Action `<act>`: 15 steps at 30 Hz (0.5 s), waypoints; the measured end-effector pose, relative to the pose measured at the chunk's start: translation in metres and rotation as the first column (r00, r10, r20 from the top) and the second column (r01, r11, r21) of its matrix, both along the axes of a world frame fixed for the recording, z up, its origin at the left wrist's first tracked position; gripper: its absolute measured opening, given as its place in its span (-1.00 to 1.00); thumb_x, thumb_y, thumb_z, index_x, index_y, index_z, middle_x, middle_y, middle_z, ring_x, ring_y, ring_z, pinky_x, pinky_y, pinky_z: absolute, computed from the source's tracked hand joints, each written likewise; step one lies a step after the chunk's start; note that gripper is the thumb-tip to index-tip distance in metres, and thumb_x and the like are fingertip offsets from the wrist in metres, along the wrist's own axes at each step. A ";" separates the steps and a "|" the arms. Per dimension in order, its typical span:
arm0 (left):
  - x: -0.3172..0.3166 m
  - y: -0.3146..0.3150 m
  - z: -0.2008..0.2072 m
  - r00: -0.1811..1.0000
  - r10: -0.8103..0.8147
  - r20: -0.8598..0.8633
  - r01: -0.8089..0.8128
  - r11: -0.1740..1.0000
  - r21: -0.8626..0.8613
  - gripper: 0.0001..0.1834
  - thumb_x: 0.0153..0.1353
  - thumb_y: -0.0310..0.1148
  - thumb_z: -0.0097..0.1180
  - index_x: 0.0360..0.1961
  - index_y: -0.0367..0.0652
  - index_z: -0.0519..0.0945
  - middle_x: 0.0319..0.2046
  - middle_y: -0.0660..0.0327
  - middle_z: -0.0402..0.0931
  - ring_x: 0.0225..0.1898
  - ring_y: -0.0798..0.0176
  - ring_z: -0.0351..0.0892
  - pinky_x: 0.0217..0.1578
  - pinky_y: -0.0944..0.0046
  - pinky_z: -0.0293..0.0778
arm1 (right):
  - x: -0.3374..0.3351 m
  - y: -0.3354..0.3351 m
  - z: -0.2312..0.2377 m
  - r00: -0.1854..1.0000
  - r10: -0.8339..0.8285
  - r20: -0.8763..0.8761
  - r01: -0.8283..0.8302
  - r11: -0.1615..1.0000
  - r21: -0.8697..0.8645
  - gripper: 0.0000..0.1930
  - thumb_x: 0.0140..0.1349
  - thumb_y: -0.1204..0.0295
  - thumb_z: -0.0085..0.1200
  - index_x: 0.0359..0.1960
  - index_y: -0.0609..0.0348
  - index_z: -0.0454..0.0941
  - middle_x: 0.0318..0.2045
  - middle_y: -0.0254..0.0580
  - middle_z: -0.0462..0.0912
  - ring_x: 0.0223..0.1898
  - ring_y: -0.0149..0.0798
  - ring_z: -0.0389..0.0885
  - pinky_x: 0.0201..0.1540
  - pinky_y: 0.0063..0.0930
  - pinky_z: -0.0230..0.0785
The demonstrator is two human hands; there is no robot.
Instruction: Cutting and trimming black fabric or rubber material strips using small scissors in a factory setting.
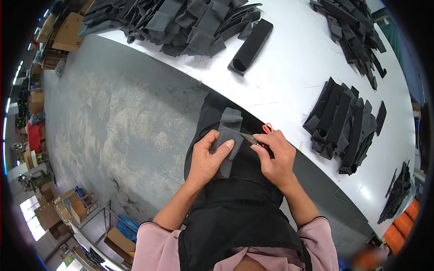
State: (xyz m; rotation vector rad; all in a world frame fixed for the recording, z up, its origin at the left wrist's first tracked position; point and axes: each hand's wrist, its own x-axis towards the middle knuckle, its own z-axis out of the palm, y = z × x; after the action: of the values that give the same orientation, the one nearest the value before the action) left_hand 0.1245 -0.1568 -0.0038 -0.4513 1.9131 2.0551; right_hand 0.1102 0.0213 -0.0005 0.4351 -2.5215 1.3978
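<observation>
My left hand (209, 158) is closed on a dark grey fabric strip (231, 135), thumb on top, held over my black apron (242, 217). The strip is folded or layered, with a narrower end toward the table. In my right hand (276, 156) is a pair of thread snips (248, 137), the pointed metal blades at the strip's right edge. Whether the blades touch the cloth I cannot tell. An orange loop (268, 128) shows just beyond my right fingers; I cannot tell if it belongs to the snips.
A white table (280, 90) runs diagonally in front of me. It bears a large heap of grey strips (181, 22), one rolled black strip (251, 47), a right-hand pile (339, 122), a far-right pile (350, 31) and loose threads. Cardboard boxes (68, 31) stand at the left.
</observation>
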 end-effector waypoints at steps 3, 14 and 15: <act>0.000 0.002 0.003 1.000 0.010 0.001 -0.010 1.000 0.012 -0.82 0.16 -0.35 0.14 -0.36 -0.26 0.52 -0.51 0.41 0.43 -0.45 0.58 0.30 -0.40 0.52 0.27 | 0.000 -0.001 0.000 0.999 0.010 0.049 -0.008 0.998 -0.056 -0.77 -0.10 0.65 0.20 -0.33 0.25 0.56 -0.53 -0.15 0.51 -0.52 -0.27 0.47 -0.47 -0.52 0.32; 0.003 -0.009 0.010 0.988 -0.153 0.002 0.153 0.987 -0.043 -0.79 0.13 -0.38 0.15 -0.25 -0.30 0.56 -0.44 0.34 0.50 -0.36 0.54 0.37 -0.31 0.48 0.33 | -0.023 0.003 0.012 0.987 0.159 -0.012 -0.156 0.980 0.125 -0.78 -0.10 0.49 0.25 -0.35 0.15 0.56 -0.51 -0.27 0.50 -0.55 -0.21 0.47 -0.48 -0.42 0.28; 0.003 -0.009 0.011 0.986 -0.164 0.008 0.164 0.986 -0.025 -0.79 0.13 -0.38 0.15 -0.25 -0.29 0.56 -0.44 0.34 0.50 -0.36 0.54 0.38 -0.31 0.48 0.33 | -0.024 0.003 0.013 0.981 0.195 -0.023 -0.188 0.968 0.165 -0.78 -0.10 0.49 0.25 -0.35 0.14 0.56 -0.51 -0.29 0.50 -0.55 -0.22 0.46 -0.49 -0.43 0.27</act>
State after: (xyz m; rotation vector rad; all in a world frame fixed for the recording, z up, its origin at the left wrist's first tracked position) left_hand 0.1272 -0.1662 0.0075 -0.2949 1.9069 1.9248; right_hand 0.0860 0.0243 0.0130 0.7470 -2.6307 1.2353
